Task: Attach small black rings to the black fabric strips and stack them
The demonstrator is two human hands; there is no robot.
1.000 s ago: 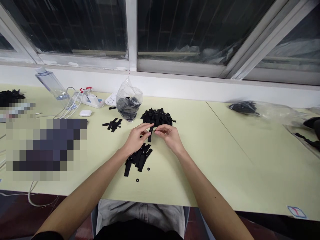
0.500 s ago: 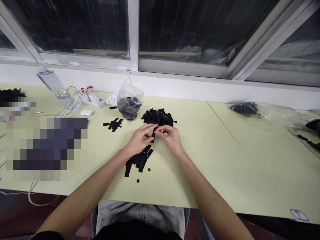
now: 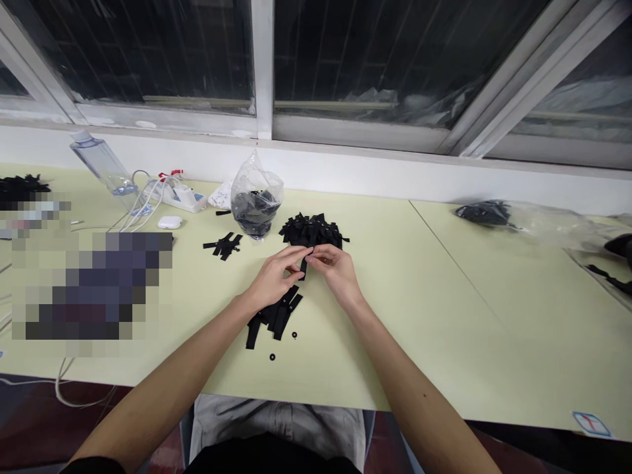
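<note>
Between my two hands is a black strap point(image 3: 303, 266), held slanting above the table. My left hand point(image 3: 277, 273) pinches it from the left, thumb low and fingertips at its upper part. From the right, my right hand point(image 3: 334, 268) closes thumb and forefinger on its upper part; anything small between those fingertips is hidden. Just beyond my hands is a heap of black straps point(image 3: 316, 227). Nearer me, partly under my left hand, are several black straps point(image 3: 280, 317) with small light marks. Two small black rings, one point(image 3: 294, 335) farther and one point(image 3: 272, 357) nearer, rest on the table.
A clear plastic bag point(image 3: 257, 201) of black pieces stands behind a small group of straps point(image 3: 224, 245). Leftward are a white case point(image 3: 170, 222), a power strip point(image 3: 180, 196) with cables and a tilted clear bottle point(image 3: 106, 164). Another plastic bag point(image 3: 494, 214) lies at the back right.
The fingertips of both hands have shifted very slightly on the strap. The strap stays in nearly the same place, and the other things have not moved.
</note>
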